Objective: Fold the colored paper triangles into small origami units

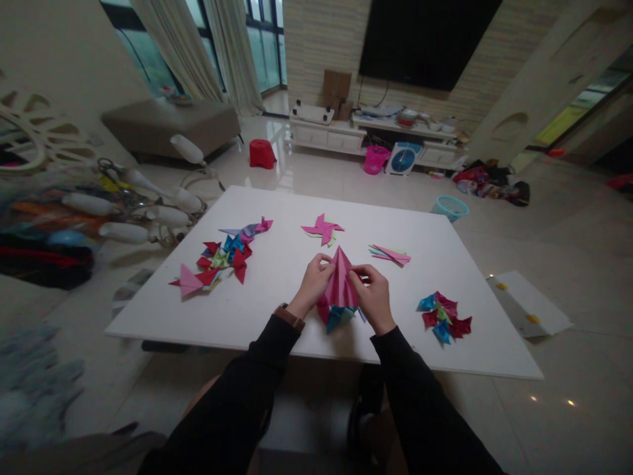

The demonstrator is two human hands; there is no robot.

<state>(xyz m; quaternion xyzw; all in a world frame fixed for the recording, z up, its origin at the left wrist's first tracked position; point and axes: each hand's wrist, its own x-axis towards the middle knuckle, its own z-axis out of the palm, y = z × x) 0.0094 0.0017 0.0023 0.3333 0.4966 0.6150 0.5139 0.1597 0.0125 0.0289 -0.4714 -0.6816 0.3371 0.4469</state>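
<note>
My left fingers and right fingers pinch opposite sides of the pink paper, its long axis pointing away from me.

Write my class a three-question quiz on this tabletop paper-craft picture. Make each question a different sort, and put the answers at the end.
1. Multiple choice: What do the left hand and right hand hold up together?
A) a blue fan
B) a folded pink paper
C) a red stool

2. True or false: A brown wristband is worn on the left wrist.

3. Fill in the blank: On the white table, as the wearer sees it, the pinwheel shape lies to the ____ of the bundle of thin paper strips.

Key: 1. B; 2. True; 3. left
</note>
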